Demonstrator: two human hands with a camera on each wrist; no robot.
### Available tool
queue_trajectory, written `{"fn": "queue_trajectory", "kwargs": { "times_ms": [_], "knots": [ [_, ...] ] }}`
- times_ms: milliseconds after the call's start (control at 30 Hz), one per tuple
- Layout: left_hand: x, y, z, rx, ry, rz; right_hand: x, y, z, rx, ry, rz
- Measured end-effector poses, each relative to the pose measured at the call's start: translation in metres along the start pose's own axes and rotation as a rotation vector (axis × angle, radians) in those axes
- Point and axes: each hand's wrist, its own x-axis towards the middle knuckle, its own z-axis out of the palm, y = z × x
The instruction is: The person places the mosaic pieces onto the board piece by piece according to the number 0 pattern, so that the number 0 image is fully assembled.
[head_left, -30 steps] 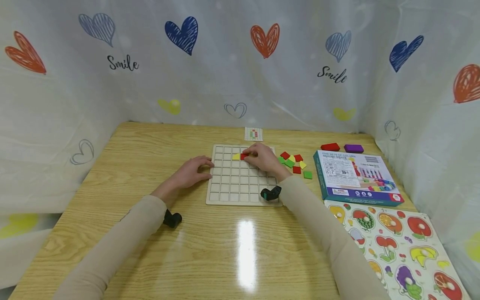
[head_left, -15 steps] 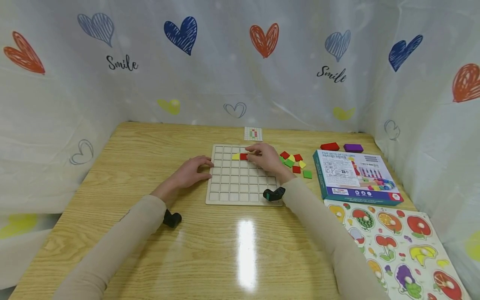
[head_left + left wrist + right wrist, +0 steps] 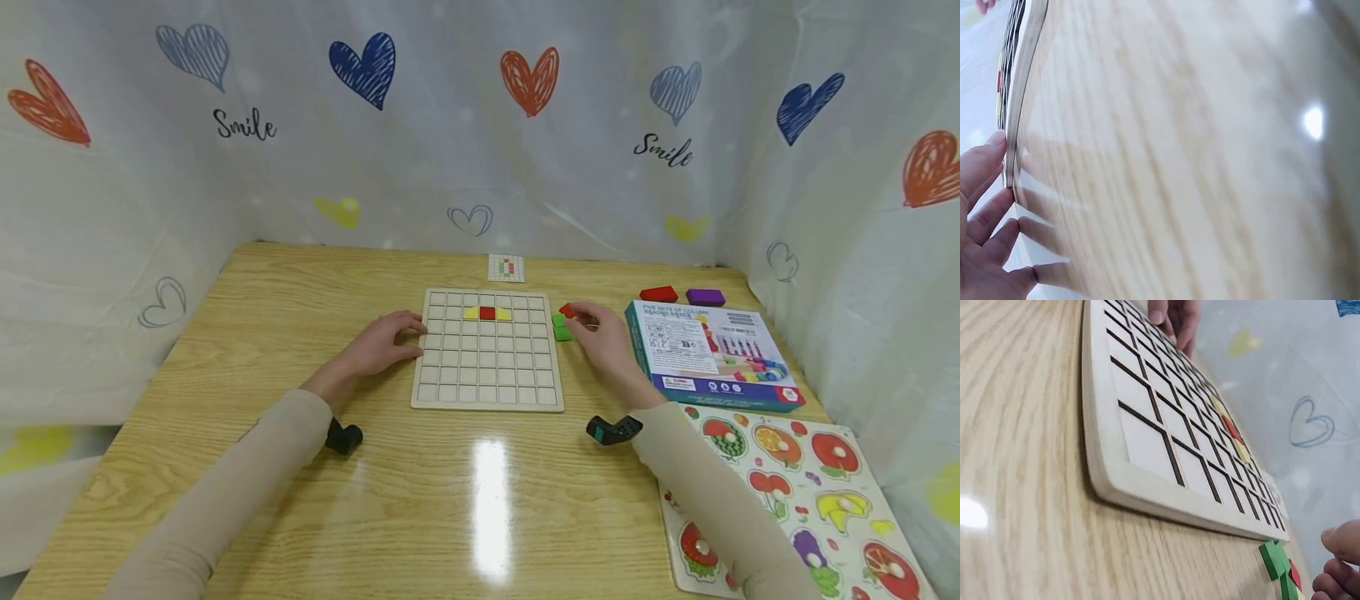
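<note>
A light wooden grid board (image 3: 450, 403) lies flat on the table. One row near its far side bears a red square tile (image 3: 487, 313) between two yellow tiles (image 3: 470, 313), one on each side. My left hand (image 3: 382, 343) rests at the board's left edge, thumb and fingers spread and touching it. In the left wrist view, the fingertips (image 3: 1007, 194) meet the board's side and the table. My right hand (image 3: 609, 340) is over the loose tiles right of the board, fingers bent, partly hiding them. Green tiles (image 3: 561, 328) and a red tile (image 3: 567, 310) show beside its fingertips.
A small pattern card (image 3: 507, 267) lies behind the board. On the right are a toy box (image 3: 712, 354), a fruit puzzle board (image 3: 795, 467), and red (image 3: 659, 294) and purple blocks (image 3: 706, 297). A printed curtain surrounds the table's back and sides.
My right hand has left the grid and moved right to the loose tiles. A yellow tile now shows right of the red one on the board. My left hand has stayed put.
</note>
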Motion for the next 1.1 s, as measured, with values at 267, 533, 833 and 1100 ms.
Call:
{"fn": "queue_trajectory", "kwargs": {
  "times_ms": [267,533,833,1100],
  "knots": [
    [-0.002,0.001,-0.002,0.006,-0.002,-0.013,-0.021,0.014,-0.013,-0.081,-0.037,0.043],
    [-0.002,0.003,-0.002,0.001,-0.007,-0.009,-0.028,0.016,-0.013,-0.072,-0.074,0.035],
    [0.0,0.001,-0.001,0.004,-0.001,-0.003,-0.026,0.022,-0.016,-0.028,-0.054,0.072],
    [0.0,0.001,0.0,0.009,-0.007,-0.009,-0.026,0.026,-0.015,-0.098,-0.075,0.011]
  ]
}}
